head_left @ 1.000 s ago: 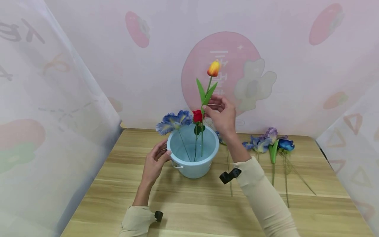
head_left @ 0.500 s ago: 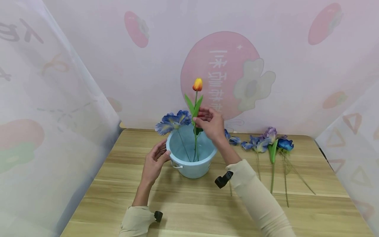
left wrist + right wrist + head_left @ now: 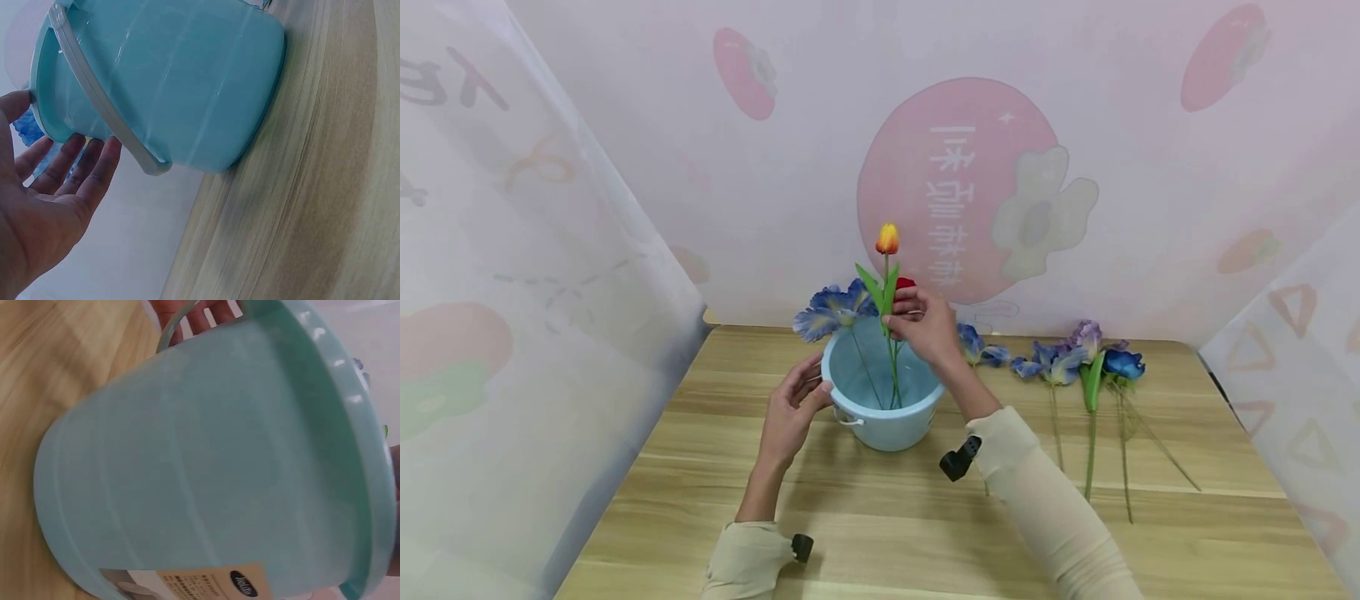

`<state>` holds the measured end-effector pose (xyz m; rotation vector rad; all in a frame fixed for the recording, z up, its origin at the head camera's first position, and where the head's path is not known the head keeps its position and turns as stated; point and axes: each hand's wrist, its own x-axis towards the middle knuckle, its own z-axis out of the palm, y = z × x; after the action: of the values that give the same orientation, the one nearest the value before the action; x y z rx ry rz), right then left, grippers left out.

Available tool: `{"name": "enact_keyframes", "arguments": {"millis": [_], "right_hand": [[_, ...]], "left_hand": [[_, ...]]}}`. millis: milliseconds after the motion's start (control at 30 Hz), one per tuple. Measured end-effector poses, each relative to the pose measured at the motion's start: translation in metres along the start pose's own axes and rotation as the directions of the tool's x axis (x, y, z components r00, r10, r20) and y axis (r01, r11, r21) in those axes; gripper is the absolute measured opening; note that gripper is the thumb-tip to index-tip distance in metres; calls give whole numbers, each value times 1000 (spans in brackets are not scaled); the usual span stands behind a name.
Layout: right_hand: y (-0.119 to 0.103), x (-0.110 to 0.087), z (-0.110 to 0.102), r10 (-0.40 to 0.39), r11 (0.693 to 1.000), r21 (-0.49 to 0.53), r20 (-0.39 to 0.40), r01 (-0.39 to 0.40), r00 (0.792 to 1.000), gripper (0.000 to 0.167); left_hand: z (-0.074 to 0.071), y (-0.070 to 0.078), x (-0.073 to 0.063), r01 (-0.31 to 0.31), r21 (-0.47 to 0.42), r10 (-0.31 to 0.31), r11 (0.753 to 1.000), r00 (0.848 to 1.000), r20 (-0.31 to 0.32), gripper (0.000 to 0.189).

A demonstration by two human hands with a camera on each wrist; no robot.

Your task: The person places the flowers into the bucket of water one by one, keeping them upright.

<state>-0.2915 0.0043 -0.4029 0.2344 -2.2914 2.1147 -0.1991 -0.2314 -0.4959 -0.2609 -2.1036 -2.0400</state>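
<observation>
A light blue bucket (image 3: 891, 435) stands upright on the table. My left hand (image 3: 792, 412) holds its left side, thumb at the rim and fingers against the outer wall, as the left wrist view shows of the bucket (image 3: 181, 81). Above the bucket, my right hand (image 3: 931, 333) pinches the stem of a yellow-orange tulip (image 3: 887, 240) just under its green leaves; the lower stem reaches down inside. A blue iris (image 3: 827, 315) leans over the left rim. Behind the right fingers, a red rose (image 3: 906, 282) is partly hidden. The bucket wall (image 3: 187, 469) fills most of the right wrist view.
Right of the bucket lie several artificial flowers on the wooden table (image 3: 880, 533): blue irises (image 3: 1052, 363), a purple bloom (image 3: 1087, 337), a green-leaved stem (image 3: 1093, 385) and a dark blue flower (image 3: 1123, 365). A printed cloth backdrop (image 3: 805, 167) rises behind the table.
My right hand has lowered the tulip and shifted it left, so its stem reaches deeper into the bucket. The left hand and the bucket have stayed in place.
</observation>
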Motion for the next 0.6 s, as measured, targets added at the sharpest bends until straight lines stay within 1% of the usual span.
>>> {"name": "enact_keyframes", "arguments": {"millis": [200, 300, 467, 600], "right_hand": [[6, 1, 1, 19, 995, -99, 4, -19, 1000, 36], [6, 1, 2, 30, 991, -132, 11, -28, 999, 35], [4, -1, -1, 62, 985, -167, 39, -55, 997, 36], [-1, -5, -8, 93, 983, -165, 68, -81, 993, 42]], "left_hand": [[1, 0, 0, 1, 1, -1, 1000, 1000, -1, 54], [1, -1, 1, 0, -1, 0, 1000, 1000, -4, 54], [1, 0, 0, 7, -5, -7, 1000, 1000, -5, 54], [0, 0, 0, 10, -10, -10, 1000, 1000, -2, 55]]}}
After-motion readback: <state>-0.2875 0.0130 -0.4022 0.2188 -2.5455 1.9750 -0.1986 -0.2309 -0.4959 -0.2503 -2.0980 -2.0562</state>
